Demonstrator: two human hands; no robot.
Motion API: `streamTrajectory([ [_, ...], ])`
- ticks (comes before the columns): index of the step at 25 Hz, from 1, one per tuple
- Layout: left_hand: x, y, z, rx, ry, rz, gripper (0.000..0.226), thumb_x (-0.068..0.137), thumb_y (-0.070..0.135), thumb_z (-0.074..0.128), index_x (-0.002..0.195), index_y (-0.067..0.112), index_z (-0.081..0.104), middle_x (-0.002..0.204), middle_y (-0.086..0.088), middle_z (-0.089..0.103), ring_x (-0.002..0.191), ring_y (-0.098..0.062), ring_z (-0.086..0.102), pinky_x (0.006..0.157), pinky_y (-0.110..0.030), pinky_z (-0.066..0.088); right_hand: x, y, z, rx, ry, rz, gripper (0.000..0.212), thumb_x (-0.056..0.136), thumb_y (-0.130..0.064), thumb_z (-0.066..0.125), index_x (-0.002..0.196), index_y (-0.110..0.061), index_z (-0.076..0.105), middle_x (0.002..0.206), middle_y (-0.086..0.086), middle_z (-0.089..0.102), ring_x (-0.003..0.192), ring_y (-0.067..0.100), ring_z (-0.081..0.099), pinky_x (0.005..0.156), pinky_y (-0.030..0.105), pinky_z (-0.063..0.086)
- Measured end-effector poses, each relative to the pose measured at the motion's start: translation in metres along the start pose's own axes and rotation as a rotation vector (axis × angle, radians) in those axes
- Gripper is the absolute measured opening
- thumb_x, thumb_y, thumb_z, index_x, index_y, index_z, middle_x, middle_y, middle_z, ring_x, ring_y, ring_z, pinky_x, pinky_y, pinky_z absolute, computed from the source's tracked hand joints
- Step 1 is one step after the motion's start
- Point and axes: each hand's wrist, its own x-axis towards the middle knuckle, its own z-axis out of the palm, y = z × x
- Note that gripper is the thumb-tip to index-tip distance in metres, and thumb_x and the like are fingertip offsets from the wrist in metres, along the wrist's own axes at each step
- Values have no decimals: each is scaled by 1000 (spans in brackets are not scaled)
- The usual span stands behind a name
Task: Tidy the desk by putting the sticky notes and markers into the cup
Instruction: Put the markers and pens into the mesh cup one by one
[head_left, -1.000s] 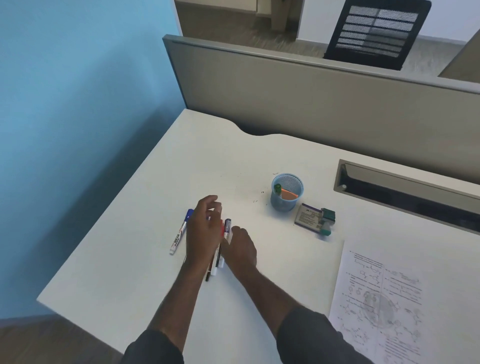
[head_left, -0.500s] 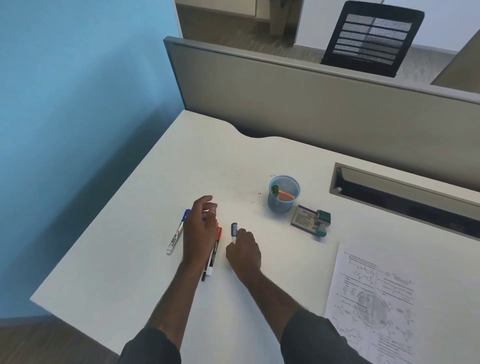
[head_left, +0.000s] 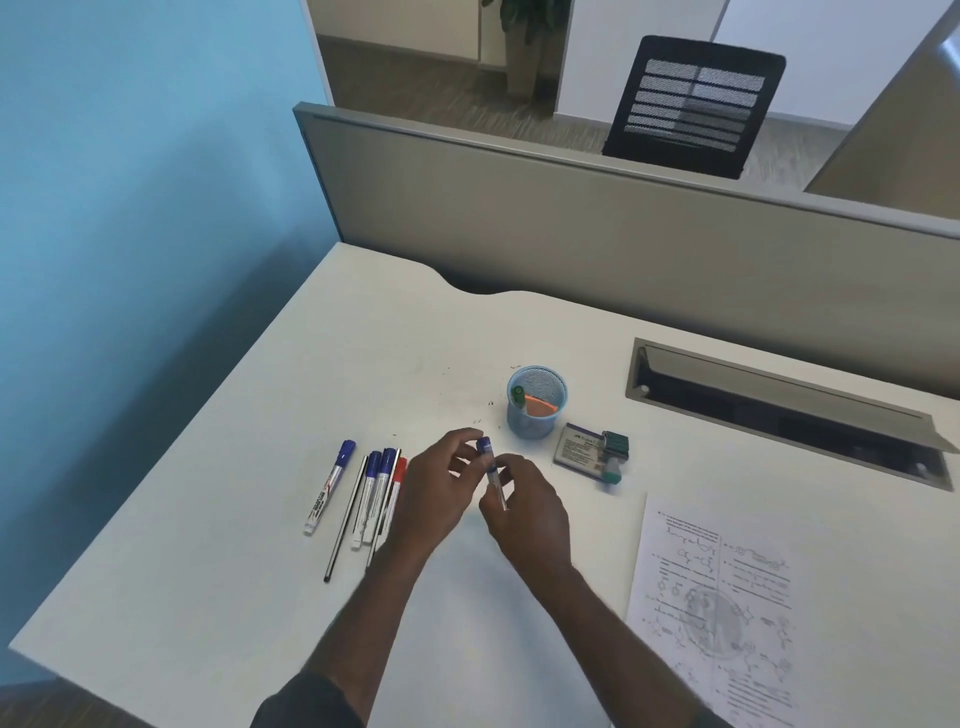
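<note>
While both hands' fingers (head_left: 470, 435) pinch one blue-capped marker (head_left: 492, 472), right hand (head_left: 527, 512) low on the barrel, left hand (head_left: 436, 491) by the cap, its long axis points toward the cup (head_left: 536, 401), just beyond; right sits nearer. Other markers (head_left: 376, 493) lie left on the desk (head_left: 363, 332).

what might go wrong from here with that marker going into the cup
1. Both hands, left hand and right hand, pinch the blue-capped white marker; a clumsy handover could drop it.
2. The small blue mesh cup looks light and already holds a green-capped marker and orange sticky notes, so a hard push might tip it.
</note>
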Motion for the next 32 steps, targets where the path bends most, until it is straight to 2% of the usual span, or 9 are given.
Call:
streamTrajectory([
  [3, 6, 17, 6, -16, 17, 123, 21, 89, 23, 73, 107, 30, 68, 85, 24, 72, 83, 1, 69, 68, -9, 51, 4, 3, -15, -35, 84, -85, 25, 88, -35, 58, 111, -38, 53, 98, -21, 62, 81, 4, 60, 65, 20, 45],
  [5, 11, 29, 7, -28, 35, 164, 18, 87, 23, 73, 101, 31, 67, 85, 22, 72, 81, -2, 70, 68, -13, 53, 4, 9, -19, -26, 145, -102, 25, 90, -45, 58, 114, -37, 53, 101, -23, 62, 84, 1, 60, 66, 19, 47],
  [8, 21, 46, 4, -8, 141, 243, 16, 87, 27, 72, 100, 33, 63, 91, 24, 70, 83, -2, 69, 66, -11, 53, -8, 35, -13, -15, 198, -42, 46, 92, -62, 45, 126, -32, 53, 119, -20, 61, 103, 1, 60, 84, 25, 53],
  [10, 29, 59, 1, 12, 213, 288, 16, 89, 29, 70, 100, 36, 60, 95, 25, 68, 84, -2, 68, 65, -9, 52, -26, 63, -1, -75, 218, -55, 49, 95, -58, 43, 128, -25, 57, 128, -10, 62, 116, 11, 59, 99, 29, 45],
  [13, 43, 76, 1, 22, 255, 293, 17, 88, 28, 68, 99, 37, 59, 91, 23, 69, 83, -3, 67, 65, -13, 53, -50, 100, 19, -227, 166, -107, 51, 97, -50, 42, 129, -14, 60, 139, 4, 57, 132, 26, 51, 112, 33, 32],
  [17, 58, 84, 10, 118, 223, 269, 14, 89, 27, 67, 101, 30, 60, 92, 17, 69, 82, -7, 66, 69, -29, 56, -62, 123, 38, -339, 31, -134, 57, 100, -49, 39, 145, -13, 45, 162, 4, 26, 151, 23, 17, 121, 42, 15],
  [21, 64, 75, 23, 268, 156, 245, 14, 91, 29, 67, 103, 29, 61, 97, 16, 68, 87, -8, 62, 74, -36, 56, -61, 124, 40, -383, 0, -120, 59, 100, -48, 41, 147, -13, 41, 163, 4, 21, 153, 21, 11, 121, 42, 12],
  [27, 69, 55, 39, 454, 149, 309, 17, 86, 26, 76, 101, 18, 72, 125, 0, 65, 116, -22, 54, 88, -36, 52, -61, 123, 38, -401, -1, -119, 58, 101, -48, 41, 147, -13, 41, 163, 4, 22, 152, 22, 13, 121, 43, 15],
  [32, 72, 48, 42, 513, 132, 291, 14, 86, 25, 75, 99, 21, 72, 133, -1, 61, 126, -23, 49, 93, -41, 51, -62, 121, 36, -396, -5, -126, 58, 100, -47, 42, 146, -12, 44, 162, 5, 23, 152, 22, 14, 121, 42, 14],
])
